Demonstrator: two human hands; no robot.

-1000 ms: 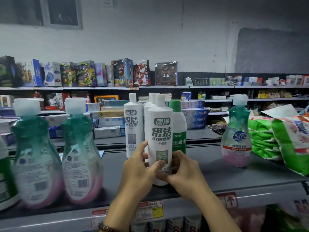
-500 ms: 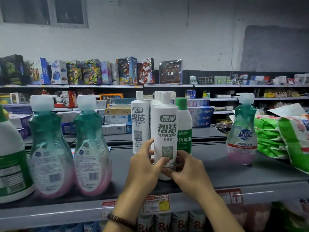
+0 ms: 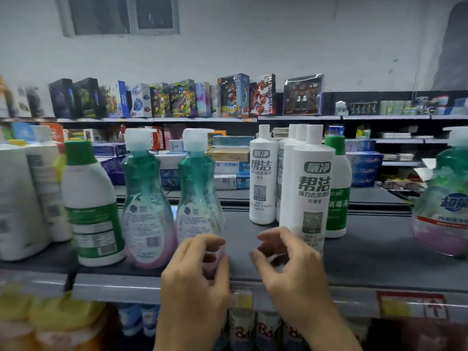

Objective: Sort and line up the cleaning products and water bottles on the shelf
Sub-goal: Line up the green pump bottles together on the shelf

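Hovering at the front edge of the shelf point(image 3: 354, 269), both hands are empty, with curled fingers and nothing pinched between them. The left hand point(image 3: 197, 272) sits just in front of the base of a teal bottle point(image 3: 200, 198) with a white cap, its fingers loosely bent and close to the bottle's pink lower part — whether they touch it cannot be told through the blur. The right hand point(image 3: 286, 264) is half closed, thumb and fingers apart, just in front and to the left of a tall white bottle point(image 3: 307, 193) that stands upright near the front edge.

Behind that white bottle a short row of the same white bottles runs back, with one more point(image 3: 263, 178) set apart to the left, and a green-capped bottle point(image 3: 338, 188) touching the row on its right side. A second teal bottle point(image 3: 144, 201) stands just left of the first, and a third point(image 3: 445, 206) is well apart toward the right end of the shelf.

The next move likely turns on the nearer teal bottle: it stands upright, long axis vertical, directly beyond the left hand, which is plainly the closer one — the right would have to cross the gap between the two groups. A grip low on the rounded belly risks tipping it into its neighbour.
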